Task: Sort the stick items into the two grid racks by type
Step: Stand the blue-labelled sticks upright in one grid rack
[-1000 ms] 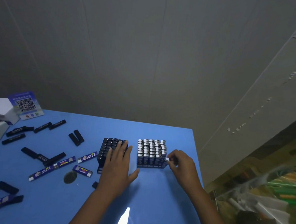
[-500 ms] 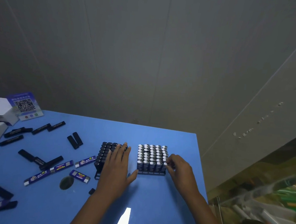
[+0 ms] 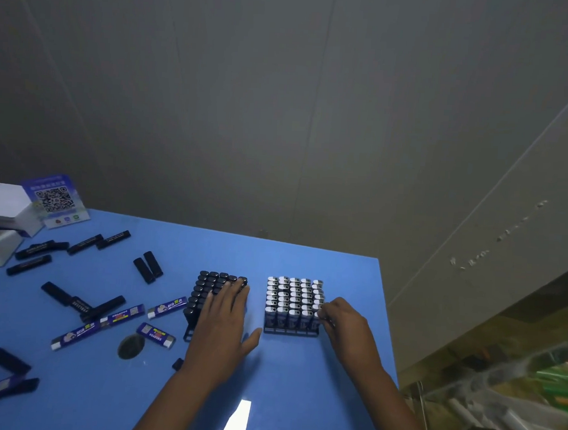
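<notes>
Right hand (image 3: pixel 342 321), lower centre-right of frame: fingers curled, tips pinching at the near right corner of the black grid rack filled with white-capped blue sticks (image 3: pixel 293 306). It looks to be gripping the corner stick's cap; whether it holds the stick or only the rack edge, cannot tell. The rack lies just left of this hand, touching it. Sticks stand upright, long axis vertical, so any seating push goes straight down.

Left hand (image 3: pixel 224 321), centre of frame: flat, fingers straight and together, thumb splayed right, palm resting on top of the black grid rack filled with black sticks (image 3: pixel 213 293). It covers the rack's near right part. The two racks sit side by side, a strip of table between them.

Both racks look full or nearly so. Judgement: the remaining loose sticks all lie left of the racks, so the left hand is nearer for the next pick.

Loose on the smooth, glossy blue table (image 3: pixel 299 382): matte black sticks (image 3: pixel 82 302) and blue printed sticks with white ends (image 3: pixel 122 314), lying flat, long axes mostly diagonal, centre-left to lower left. More black sticks at upper left. Dark round disc (image 3: pixel 131 346) near the blue ones.

Far left edge: white cardboard boxes (image 3: pixel 2 202), QR-code card (image 3: pixel 55 201) standing behind them.
</notes>
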`<state>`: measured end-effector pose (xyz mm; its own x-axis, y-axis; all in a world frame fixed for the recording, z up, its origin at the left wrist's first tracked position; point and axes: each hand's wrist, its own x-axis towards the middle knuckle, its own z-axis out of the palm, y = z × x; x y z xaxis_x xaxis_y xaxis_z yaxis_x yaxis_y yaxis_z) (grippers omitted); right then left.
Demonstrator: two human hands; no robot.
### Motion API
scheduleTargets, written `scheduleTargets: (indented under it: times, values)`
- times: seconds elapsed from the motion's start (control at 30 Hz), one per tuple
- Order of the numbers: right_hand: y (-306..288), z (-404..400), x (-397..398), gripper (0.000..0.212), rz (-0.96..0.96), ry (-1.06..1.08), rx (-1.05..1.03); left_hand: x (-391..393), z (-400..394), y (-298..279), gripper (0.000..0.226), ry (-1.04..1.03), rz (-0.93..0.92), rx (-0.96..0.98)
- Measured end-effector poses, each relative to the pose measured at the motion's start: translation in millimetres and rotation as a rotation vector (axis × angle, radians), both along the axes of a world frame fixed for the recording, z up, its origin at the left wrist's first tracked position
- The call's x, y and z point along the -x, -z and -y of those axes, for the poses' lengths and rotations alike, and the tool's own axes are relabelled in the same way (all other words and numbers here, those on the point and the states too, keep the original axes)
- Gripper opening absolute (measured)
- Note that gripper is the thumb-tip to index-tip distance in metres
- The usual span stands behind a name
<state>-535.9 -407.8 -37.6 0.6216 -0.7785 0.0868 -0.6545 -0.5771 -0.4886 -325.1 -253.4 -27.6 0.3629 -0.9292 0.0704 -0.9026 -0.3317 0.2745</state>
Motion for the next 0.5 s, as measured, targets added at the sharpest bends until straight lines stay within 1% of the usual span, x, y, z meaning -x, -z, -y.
scheduleTargets:
  times: [0.07,0.17,0.3,0.43,0.5]
  values:
    - [-8.9,-1.4,-0.7,0.001,-0.061,0.004,0.025,-0.1,-5.0,-3.6,0.082,-0.012,0.017,0.014]
    - [-21.7,-7.6,-5.4,0.017,-0.118,0.014,0.079,-3.8,-12.8,-11.5,0.084,-0.019,0.031,0.024]
    - [-40.9,-23.7,-17.0,0.04,-0.147,0.005,0.133,-9.5,-27.0,-27.0,0.079,-0.05,0.018,0.07]
    - [-57.8,-48.6,-30.3,0.063,-0.147,-0.02,0.176,-17.6,-49.7,-44.0,0.079,-0.08,0.019,0.091]
    - [-65.0,-64.9,-40.2,0.07,-0.132,-0.051,0.189,-25.4,-64.9,-50.8,0.081,-0.086,0.022,0.106]
